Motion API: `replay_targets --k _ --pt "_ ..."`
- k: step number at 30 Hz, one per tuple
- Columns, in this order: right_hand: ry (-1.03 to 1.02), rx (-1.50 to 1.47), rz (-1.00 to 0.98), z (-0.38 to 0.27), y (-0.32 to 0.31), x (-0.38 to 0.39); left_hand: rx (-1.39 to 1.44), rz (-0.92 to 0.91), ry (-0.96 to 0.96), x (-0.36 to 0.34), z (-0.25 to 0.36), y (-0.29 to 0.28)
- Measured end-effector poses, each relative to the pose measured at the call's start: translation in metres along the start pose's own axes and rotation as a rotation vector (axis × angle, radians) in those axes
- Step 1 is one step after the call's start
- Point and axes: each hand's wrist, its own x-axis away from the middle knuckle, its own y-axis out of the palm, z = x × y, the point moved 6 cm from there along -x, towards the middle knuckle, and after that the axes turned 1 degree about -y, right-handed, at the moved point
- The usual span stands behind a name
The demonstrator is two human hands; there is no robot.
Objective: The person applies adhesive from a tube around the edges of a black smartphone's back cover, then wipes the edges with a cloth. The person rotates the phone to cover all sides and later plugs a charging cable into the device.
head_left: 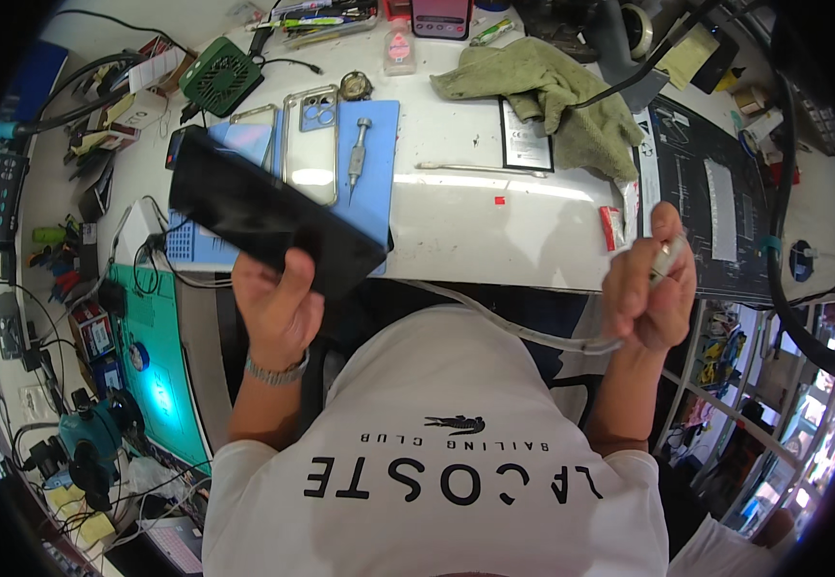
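Left hand (278,303): raised in front of the body at the near edge of the surface (456,226); grip closed, thumb across the face of the black phone (268,213), fingers behind it.
Black phone: dark slab, held tilted, its far end over the blue mat (374,192); near end in the left hand's grip, clear of the surface.
Right hand (650,284): raised at the right side of the near edge; grip closed, fingers curled round a small pale plug (668,258) at the end of the pale cable (523,332).
Pale cable: runs from the right hand down and left across the lap, toward the underside of the phone; the far end is hidden.
Blue mat: flat on the surface, behind the phone.
Clear phone case (310,144): lies on the mat, camera opening at the far end.
Screwdriver (358,154): metal, lies on the mat just beside the case, tip toward the person.
Green cloth (552,96): crumpled, far right on the surface, well apart from both hands.
Green fan (220,77): far left on the surface.
Dark work mat (706,207): right of the right hand.
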Motion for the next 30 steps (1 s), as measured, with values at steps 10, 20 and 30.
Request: replay_targets --k 10,20,30 --pt "0.308 0.435 0.186 0.083 0.025 -0.026 0.525 0.006 -0.312 -0.066 -0.047 0.082" --pt "0.352 0.507 0.237 0.088 0.022 -0.038 0.546 0.051 -0.358 -0.072 -0.063 0.080" --pt "0.210 0.394 0.216 0.089 0.022 -0.046 0.607 0.090 -0.369 -0.075 -0.063 0.078"
